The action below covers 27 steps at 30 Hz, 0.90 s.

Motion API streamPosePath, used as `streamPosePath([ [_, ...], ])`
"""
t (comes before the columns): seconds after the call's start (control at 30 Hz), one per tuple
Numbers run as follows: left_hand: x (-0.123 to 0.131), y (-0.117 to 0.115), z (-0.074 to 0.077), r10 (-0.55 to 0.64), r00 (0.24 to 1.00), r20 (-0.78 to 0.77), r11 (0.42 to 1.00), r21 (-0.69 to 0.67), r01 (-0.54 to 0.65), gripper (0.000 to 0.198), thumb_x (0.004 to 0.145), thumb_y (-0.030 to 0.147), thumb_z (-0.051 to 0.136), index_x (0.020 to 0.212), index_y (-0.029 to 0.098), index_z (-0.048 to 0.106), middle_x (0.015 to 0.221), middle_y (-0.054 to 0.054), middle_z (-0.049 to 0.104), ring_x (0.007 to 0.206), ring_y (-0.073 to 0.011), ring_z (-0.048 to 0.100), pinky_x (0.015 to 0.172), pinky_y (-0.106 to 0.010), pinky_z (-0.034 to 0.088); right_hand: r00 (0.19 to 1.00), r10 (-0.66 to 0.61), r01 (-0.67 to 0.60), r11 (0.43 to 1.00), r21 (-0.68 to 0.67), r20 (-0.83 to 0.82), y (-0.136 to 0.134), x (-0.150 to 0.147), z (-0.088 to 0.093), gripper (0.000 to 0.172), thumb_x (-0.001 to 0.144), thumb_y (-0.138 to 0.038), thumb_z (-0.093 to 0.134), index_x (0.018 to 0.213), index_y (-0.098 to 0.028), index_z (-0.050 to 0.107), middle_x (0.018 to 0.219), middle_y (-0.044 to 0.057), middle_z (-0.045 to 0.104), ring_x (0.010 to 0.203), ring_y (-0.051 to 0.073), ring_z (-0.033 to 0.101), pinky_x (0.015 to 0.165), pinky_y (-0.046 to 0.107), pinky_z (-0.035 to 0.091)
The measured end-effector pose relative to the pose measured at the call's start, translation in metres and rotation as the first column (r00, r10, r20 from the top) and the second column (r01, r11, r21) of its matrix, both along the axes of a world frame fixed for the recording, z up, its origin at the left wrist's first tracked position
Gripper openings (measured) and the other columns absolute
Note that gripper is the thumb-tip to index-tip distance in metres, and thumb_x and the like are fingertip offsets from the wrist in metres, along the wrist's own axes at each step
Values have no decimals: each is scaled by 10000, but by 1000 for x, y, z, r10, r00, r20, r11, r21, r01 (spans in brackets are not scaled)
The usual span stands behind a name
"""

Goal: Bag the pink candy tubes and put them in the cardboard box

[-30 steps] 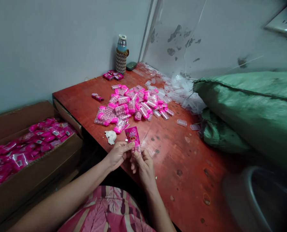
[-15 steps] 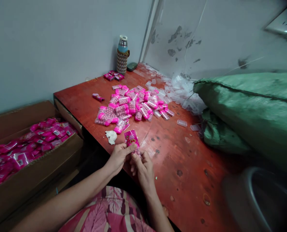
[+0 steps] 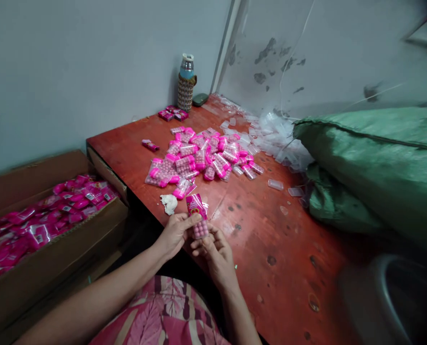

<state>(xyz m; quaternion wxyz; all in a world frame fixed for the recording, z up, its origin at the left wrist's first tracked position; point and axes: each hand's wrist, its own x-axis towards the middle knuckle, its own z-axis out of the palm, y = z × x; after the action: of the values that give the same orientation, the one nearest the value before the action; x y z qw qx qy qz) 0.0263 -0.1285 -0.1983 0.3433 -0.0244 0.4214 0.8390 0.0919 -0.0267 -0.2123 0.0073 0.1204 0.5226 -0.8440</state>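
A small clear candy box [image 3: 200,230] of pink beads, with a printed magenta sleeve over its upper part, is held above the table's front edge. My left hand [image 3: 174,233] pinches it from the left, thumb across its front. At its lower right end, my right hand [image 3: 218,256] has thumb and fingertips closed on the bottom edge. Just beyond lies a heap of similar clear boxes [image 3: 186,163] with bright pink caps and pink beads inside. A crumpled white scrap [image 3: 169,203] rests to the left of the held box.
On the left stands a cardboard box [image 3: 101,215] full of magenta packs [image 3: 69,203]. Empty clear containers [image 3: 271,139] are piled at the back right, against a green sack [image 3: 371,158]. A bottle in a knitted cover [image 3: 185,91] stands by the wall. A dark bin [image 3: 382,287] sits front right.
My right hand has slid down and right off the front of the candy box, so more of its beads show. The view has shifted slightly left.
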Motion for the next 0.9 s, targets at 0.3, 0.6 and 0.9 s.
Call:
streamPosePath([
  [0.3, 11, -1, 0, 55, 998, -28, 998, 0, -55, 198, 727, 229, 613, 587, 92, 586, 443, 35, 440, 402, -34, 391, 409, -165, 327, 993, -116, 116, 993, -36, 15, -12, -14, -2, 187, 745, -286, 620, 828, -185, 486, 586, -29, 634, 481, 103, 598, 499, 207, 485],
  [0.6, -21, -91, 23, 689, 720, -87, 725, 85, -684, 444, 695, 533, 549, 845, 120, 612, 917, -119, 671, 871, -229, 618, 767, -354, 503, 999, -7, 5, 998, 67, 43, -9, -18, 8, 178, 751, -325, 598, 760, -174, 507, 658, 1, 633, 490, 97, 579, 452, 191, 459],
  [0.9, -26, -34, -14, -323, 395, -860, 587, -509, -630, 348, 755, 346, 561, 1073, 207, 592, 1204, -84, 542, 1197, -268, 383, 1028, -496, 211, 996, -74, 59, 965, 255, 49, 17, -10, 5, 185, 804, -348, 524, 749, -172, 526, 707, 8, 608, 527, 90, 558, 484, 201, 439],
])
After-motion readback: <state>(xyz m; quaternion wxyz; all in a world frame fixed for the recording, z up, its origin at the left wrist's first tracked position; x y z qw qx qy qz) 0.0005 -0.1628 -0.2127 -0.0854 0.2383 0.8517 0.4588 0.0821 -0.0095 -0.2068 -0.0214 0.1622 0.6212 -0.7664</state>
